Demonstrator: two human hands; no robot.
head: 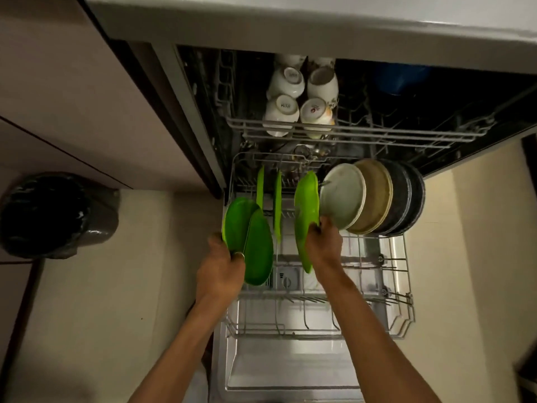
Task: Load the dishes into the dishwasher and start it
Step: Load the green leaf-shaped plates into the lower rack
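The dishwasher stands open with its lower rack (402, 289) pulled out over the door. My left hand (222, 269) grips two green plates (250, 242) stacked together at the rack's left edge. My right hand (324, 245) holds another green plate (305, 210) on edge among the rack's tines. Two more green plates (277, 202) stand upright between them. To the right, a white plate (343, 196), a beige plate (376, 196) and dark plates (406, 196) lean in a row. White cups (283, 109) sit upside down in the upper rack (377, 132).
A grey bin with a black liner (55, 213) stands on the floor at the left. The open dishwasher door (290, 370) lies below my arms. The countertop edge (290, 27) overhangs the machine. Cabinet fronts (72, 97) run along the left.
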